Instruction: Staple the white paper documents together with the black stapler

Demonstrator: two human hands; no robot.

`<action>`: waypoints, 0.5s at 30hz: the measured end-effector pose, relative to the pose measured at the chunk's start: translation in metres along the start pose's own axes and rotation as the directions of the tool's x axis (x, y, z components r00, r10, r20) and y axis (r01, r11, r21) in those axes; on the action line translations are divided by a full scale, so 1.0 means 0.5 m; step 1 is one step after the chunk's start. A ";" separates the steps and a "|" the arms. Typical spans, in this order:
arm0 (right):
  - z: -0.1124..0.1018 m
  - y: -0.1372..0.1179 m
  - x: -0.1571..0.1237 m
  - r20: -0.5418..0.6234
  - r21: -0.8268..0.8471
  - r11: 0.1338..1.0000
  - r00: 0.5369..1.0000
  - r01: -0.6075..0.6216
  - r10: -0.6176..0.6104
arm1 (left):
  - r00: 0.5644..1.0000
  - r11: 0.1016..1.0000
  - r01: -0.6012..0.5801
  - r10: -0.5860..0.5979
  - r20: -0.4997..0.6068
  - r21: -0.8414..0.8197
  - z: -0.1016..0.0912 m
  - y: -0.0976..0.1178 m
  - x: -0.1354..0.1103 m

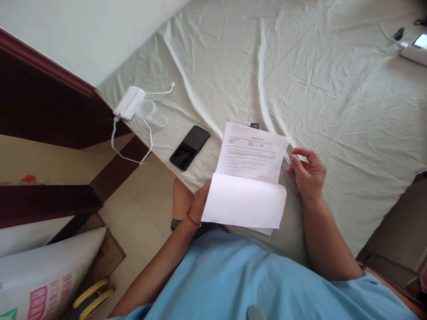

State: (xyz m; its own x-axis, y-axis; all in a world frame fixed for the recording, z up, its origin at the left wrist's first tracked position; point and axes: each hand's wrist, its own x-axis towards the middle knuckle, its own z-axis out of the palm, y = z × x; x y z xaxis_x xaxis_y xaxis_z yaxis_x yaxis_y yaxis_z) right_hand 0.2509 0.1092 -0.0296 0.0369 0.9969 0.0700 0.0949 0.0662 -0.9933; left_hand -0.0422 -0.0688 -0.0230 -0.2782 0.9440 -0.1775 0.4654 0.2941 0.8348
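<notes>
A stack of printed papers (252, 151) lies in front of me on the cloth. The top sheet is folded down toward me, and its blank white back (245, 200) covers the lower part of the print. With my left hand (200, 198) I grip the stack at its left edge; the fingers are partly hidden by the sheet. My right hand (308, 172) is just off the stack's right edge, fingers loosely curled and apart, with nothing visible in them. A small black object (254, 126) pokes out behind the top of the papers.
A black phone (190, 147) rests left of the papers. Near the table's left edge sits a white device (130, 102) with a white cable (128, 158) hanging over. Another white device (415, 50) with a lit screen is at the far right. The wrinkled tablecloth (333, 89) has raised folds.
</notes>
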 end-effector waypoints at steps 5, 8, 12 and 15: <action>-0.002 0.007 0.005 0.077 -0.036 0.999 0.996 -0.036 0.039 | 0.999 1.000 -0.028 0.028 0.021 0.011 -0.007 0.043 -0.005; -0.005 0.001 0.002 0.157 -0.135 0.991 0.987 -0.005 0.027 | 1.000 0.999 -0.005 0.004 0.014 0.046 -0.009 0.050 -0.005; 0.000 -0.007 0.000 0.141 -0.235 0.970 0.990 0.064 -0.031 | 1.000 0.995 -0.023 0.025 -0.019 0.100 -0.004 0.044 -0.005; 0.003 0.002 0.004 0.093 -0.189 0.978 0.993 0.084 -0.067 | 0.999 0.990 -0.031 0.035 -0.032 0.137 0.001 0.039 -0.007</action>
State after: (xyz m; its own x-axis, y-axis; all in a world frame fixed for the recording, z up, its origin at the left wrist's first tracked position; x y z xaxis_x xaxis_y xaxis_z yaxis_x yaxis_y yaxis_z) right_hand 0.2495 0.1111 -0.0303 -0.0621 0.9898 0.1279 0.2840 0.1404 -0.9485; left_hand -0.0316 -0.0663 -0.0063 -0.2883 0.9485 -0.1309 0.5846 0.2827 0.7605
